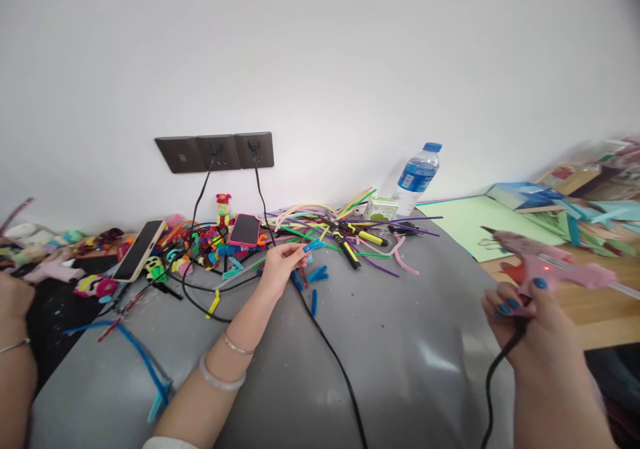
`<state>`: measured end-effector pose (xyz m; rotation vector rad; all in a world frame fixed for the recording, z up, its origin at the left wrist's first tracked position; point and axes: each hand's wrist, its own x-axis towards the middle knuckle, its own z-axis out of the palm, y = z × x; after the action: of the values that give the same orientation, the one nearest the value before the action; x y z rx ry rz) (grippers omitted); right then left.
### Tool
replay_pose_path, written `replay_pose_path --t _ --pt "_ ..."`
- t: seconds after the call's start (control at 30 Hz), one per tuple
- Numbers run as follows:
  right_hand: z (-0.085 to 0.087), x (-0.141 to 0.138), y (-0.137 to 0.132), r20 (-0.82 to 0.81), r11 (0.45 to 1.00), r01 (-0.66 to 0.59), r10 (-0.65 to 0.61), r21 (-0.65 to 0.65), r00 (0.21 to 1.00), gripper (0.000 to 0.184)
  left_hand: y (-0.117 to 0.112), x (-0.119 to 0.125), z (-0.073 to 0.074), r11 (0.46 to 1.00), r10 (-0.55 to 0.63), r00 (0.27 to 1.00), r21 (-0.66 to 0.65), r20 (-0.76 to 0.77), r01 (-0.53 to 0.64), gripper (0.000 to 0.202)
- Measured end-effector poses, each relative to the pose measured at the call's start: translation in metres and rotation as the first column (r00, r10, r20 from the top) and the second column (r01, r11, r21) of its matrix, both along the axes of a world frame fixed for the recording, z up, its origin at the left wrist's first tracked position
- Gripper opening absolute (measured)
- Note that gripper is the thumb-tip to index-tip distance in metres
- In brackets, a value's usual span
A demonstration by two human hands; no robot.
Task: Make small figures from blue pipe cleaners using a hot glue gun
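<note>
Between the thumb and fingers of my left hand (284, 265) is a short blue pipe cleaner piece (315, 243), pinched over the grey table. My right hand (525, 322) is wrapped round the handle of a pink hot glue gun (545, 260), its dark nozzle pointing left and a small red light showing on its side. A clear glue stick pokes out of the gun's back end, and a black cord hangs below the handle. Just beyond my left fingertips lie more blue pipe cleaner pieces (318, 274). Long blue pipe cleaners (143, 355) rest on the table left of my forearm.
Pliers (347, 249) lie among long coloured pipe cleaners, near a water bottle (419, 172). A red-edged phone (245, 229) and another phone (140, 250) sit among small figures. Black cords run from wall sockets (215, 152) across the table (400, 369). Another person's arm (15, 342) is far left.
</note>
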<state>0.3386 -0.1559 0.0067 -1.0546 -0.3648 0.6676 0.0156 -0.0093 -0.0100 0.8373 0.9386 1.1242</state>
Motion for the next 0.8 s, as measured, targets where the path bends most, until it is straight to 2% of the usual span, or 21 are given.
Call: replay_pose_path --t 0.07,0.13,0.3,0.37,0.47,0.8 --pt "0.004 -0.021 0.005 -0.032 0.978 -0.210 0.210 -0.013 0.977 0.062 0.000 0.000 0.000 1.000 -0.008 1.000 -0.005 -0.010 0.008 0.036" --pt "0.003 -0.046 0.010 -0.044 0.911 -0.408 0.406 -0.060 0.913 0.062 0.000 0.000 -0.001 1.000 -0.024 0.999 -0.001 -0.025 0.024 0.036" --pt "-0.013 -0.102 0.019 -0.009 0.734 -0.664 0.670 -0.139 0.742 0.050 -0.002 0.001 -0.002 0.997 -0.071 0.996 0.014 -0.048 0.072 0.037" --pt "-0.019 -0.114 0.021 0.008 0.687 -0.711 0.720 -0.148 0.694 0.051 -0.002 0.001 -0.002 0.996 -0.085 0.995 0.014 -0.057 0.086 0.035" --pt "-0.025 -0.122 0.024 0.030 0.656 -0.737 0.750 -0.162 0.661 0.051 -0.003 0.001 -0.003 0.995 -0.097 0.993 0.021 -0.072 0.099 0.033" --pt "-0.025 -0.122 0.024 0.075 0.680 -0.706 0.729 -0.197 0.681 0.050 -0.002 0.001 -0.004 0.994 -0.089 0.993 0.049 -0.078 0.093 0.034"
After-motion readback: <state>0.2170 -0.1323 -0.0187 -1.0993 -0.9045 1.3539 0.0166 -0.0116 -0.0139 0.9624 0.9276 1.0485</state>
